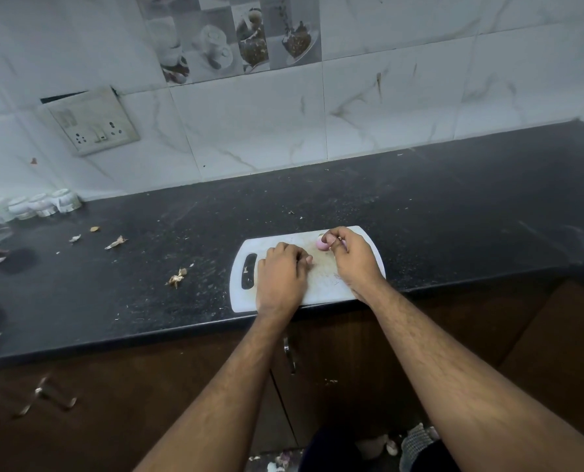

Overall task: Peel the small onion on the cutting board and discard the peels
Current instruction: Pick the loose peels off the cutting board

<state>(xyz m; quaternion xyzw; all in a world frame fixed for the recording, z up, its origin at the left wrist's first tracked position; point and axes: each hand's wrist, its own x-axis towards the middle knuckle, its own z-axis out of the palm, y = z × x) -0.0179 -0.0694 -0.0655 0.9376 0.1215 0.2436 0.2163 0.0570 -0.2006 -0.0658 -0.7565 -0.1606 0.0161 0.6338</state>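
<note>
Worktop (453, 212) grit lies all around the cutting board (277, 241). The left hand (282, 272) rests curled, holding nothing I can see; the right hand (350, 255) pinches the small onion (321, 245) at the board's far edge. Slick and pink, it could squirt loose and roll off.

One white plastic cutting board (277, 245), one small pink onion (321, 246), two bare hands — left hand (280, 277), right hand (353, 258) — four white cups (45, 203) far left.
</note>
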